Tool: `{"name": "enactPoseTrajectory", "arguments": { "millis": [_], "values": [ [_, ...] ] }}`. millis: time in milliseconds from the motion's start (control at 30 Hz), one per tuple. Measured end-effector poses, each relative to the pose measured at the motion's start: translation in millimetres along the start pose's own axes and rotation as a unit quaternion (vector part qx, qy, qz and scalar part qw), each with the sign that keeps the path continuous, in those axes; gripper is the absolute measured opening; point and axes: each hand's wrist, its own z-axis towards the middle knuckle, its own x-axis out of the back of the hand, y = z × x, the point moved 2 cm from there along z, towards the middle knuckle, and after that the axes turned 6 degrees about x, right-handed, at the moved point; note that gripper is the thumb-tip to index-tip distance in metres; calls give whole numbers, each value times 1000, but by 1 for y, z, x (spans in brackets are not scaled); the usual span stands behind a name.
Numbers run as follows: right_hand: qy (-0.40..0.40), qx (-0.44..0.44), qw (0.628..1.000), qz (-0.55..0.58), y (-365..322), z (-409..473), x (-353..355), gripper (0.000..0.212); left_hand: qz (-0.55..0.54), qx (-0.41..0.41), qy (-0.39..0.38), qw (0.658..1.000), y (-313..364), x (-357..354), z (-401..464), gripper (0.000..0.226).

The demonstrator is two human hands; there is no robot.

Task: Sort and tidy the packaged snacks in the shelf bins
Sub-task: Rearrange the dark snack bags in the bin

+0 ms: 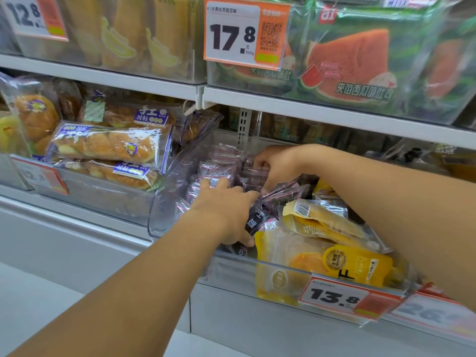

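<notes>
A clear plastic shelf bin (164, 202) holds several small purple snack packets (216, 171) on its left side and yellow dried-fruit packets (322, 228) on its right. My left hand (226, 210) reaches into the bin and grips purple packets, its thumb around a dark one near the front. My right hand (278, 166) comes in from the right, deeper in the bin, with fingers curled round purple packets at the back. Some packets are hidden under both hands.
Wrapped bread rolls (108, 145) fill the bin to the left. The shelf above carries watermelon toast packs (355, 63) and banana-print packs (123, 34). Price tags read 17.8 (244, 32) and 13.8 (337, 297). A white shelf edge (334, 115) runs overhead.
</notes>
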Motion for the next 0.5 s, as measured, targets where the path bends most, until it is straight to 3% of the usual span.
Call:
{"name": "enactPoseTrajectory", "arguments": {
  "millis": [67, 267, 400, 500],
  "values": [
    [16, -4, 1000, 11, 2, -9, 6, 62, 7, 2, -12, 1000, 0, 0, 1, 105],
    [141, 26, 990, -10, 3, -39, -1, 27, 31, 18, -19, 999, 4, 3, 4, 87],
    [38, 49, 998, -9, -1, -48, -6, 51, 21, 14, -14, 1000, 4, 1, 4, 88],
    [-36, 42, 998, -10, -4, -55, -2, 50, 37, 14, -39, 998, 3, 4, 7, 92]
  ]
}}
